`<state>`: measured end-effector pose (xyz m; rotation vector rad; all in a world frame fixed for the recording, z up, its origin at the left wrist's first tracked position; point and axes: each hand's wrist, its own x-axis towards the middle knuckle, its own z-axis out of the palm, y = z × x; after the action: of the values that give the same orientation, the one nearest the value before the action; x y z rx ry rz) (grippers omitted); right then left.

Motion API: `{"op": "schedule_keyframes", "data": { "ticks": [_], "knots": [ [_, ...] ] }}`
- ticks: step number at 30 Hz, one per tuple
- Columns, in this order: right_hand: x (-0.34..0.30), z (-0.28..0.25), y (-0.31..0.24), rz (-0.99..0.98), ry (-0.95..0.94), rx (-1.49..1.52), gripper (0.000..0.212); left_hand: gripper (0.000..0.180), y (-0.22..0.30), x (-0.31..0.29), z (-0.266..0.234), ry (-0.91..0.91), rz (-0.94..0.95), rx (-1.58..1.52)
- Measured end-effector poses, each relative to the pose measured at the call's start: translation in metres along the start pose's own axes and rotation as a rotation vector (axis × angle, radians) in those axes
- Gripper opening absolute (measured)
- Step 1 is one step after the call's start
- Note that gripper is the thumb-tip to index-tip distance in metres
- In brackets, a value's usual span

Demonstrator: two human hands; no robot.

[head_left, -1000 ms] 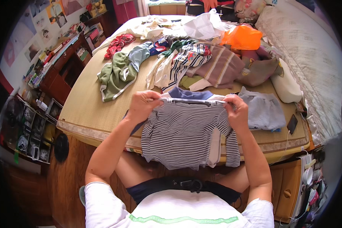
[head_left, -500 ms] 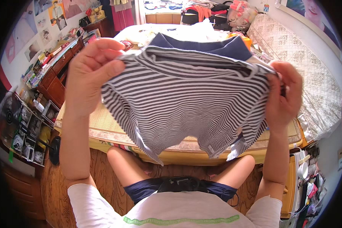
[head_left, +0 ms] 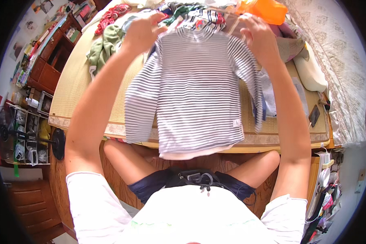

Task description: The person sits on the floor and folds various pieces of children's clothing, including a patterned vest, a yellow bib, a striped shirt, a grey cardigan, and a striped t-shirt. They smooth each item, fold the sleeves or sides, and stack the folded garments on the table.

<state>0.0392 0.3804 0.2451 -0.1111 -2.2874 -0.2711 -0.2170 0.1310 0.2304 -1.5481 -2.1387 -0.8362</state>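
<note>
A long-sleeved shirt (head_left: 199,89) with dark and white stripes is spread out face up, its collar away from me. Its lower hem overhangs the near edge of the bed, and a paler layer peeks out below. The sleeves hang at either side, slightly blurred. Beyond its left shoulder is my left hand (head_left: 144,33), fingers bent and apart, with no cloth visible between them. My right hand (head_left: 259,38) is raised past the other shoulder, its thumb and fingers also parted. Part of a navy garment shows beneath the shirt.
The bed carries a woven mat (head_left: 89,105). Heaped clothes lie at its far side, with a green garment (head_left: 105,46), a red cloth (head_left: 112,18) and an orange bag (head_left: 264,11). A phone (head_left: 314,115) rests at the right. A fan (head_left: 57,144) stands left.
The striped shirt was held up by its shoulders; now it is laid down flat and the hands have let go. Both hands have moved farther away from me, and the view has tilted down.
</note>
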Motion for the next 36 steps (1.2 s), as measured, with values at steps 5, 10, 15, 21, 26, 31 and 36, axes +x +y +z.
{"op": "schedule_keyframes", "data": {
  "ticks": [5,10,15,21,26,31,36],
  "knots": [
    [-0.122,-0.021,-0.072,0.162,-0.145,0.394,0.02,0.029,0.059,-0.153,0.022,-0.09,0.041,-0.212],
    [-0.155,-0.12,-0.151,0.388,-0.026,0.865,0.012,0.014,0.096,-0.289,0.018,-0.198,-0.6,-0.333],
    [-0.132,-0.182,-0.171,-0.059,-0.11,2.116,0.01,0.028,0.13,-0.349,0.036,-0.221,-0.973,-0.493],
    [-0.129,-0.203,-0.197,0.06,0.03,2.153,0.022,0.032,0.125,-0.352,0.042,-0.314,-1.215,-0.879],
    [-0.147,-0.212,-0.205,0.097,0.018,2.22,0.02,0.024,0.123,-0.353,0.04,-0.119,-1.234,-0.988],
    [-0.141,-0.212,-0.208,0.085,0.023,2.221,0.025,0.022,0.089,-0.362,0.02,-0.005,-1.126,-0.939],
    [-0.143,-0.206,-0.206,0.062,-0.042,2.114,0.022,0.023,0.09,-0.377,0.021,-0.06,-1.083,-0.84]
  ]
}}
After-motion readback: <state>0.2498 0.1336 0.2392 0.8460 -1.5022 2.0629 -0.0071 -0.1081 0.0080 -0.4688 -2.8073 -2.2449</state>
